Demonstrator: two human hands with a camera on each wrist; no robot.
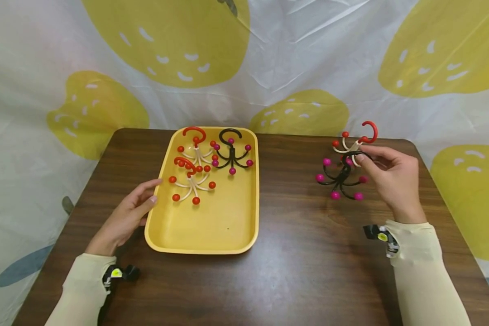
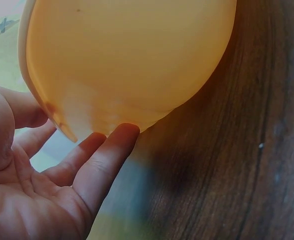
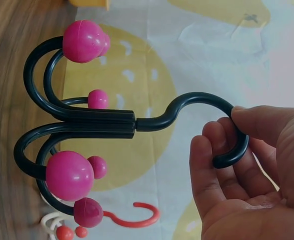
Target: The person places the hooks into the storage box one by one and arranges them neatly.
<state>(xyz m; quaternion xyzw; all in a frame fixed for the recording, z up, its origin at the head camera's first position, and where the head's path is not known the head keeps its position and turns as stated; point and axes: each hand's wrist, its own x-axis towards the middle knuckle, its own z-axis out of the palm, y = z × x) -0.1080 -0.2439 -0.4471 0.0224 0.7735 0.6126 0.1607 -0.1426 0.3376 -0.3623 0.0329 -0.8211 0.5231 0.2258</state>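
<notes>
On the right, my right hand (image 1: 397, 176) pinches the hook of a black multi-arm hanger (image 1: 341, 177) tipped with magenta balls. Its body points down and its arms spread over the table. In the right wrist view, thumb and fingers curl round the end of the black hook (image 3: 197, 97). Behind it stands a white hanger (image 1: 355, 146) with a red hook and red balls, partly covered by hand and black hanger. My left hand (image 1: 124, 217) rests its nearly straight fingers against the left side of a yellow tray (image 1: 212, 226); its fingertips (image 2: 124, 132) touch the outer wall.
Inside the tray's far half are two white hangers with red hooks, a rear one (image 1: 197, 156) and a front one (image 1: 191, 183), and another black hanger (image 1: 232, 156) with magenta balls. A lemon-patterned cloth (image 1: 309, 68) hangs behind the brown wooden table (image 1: 293, 253).
</notes>
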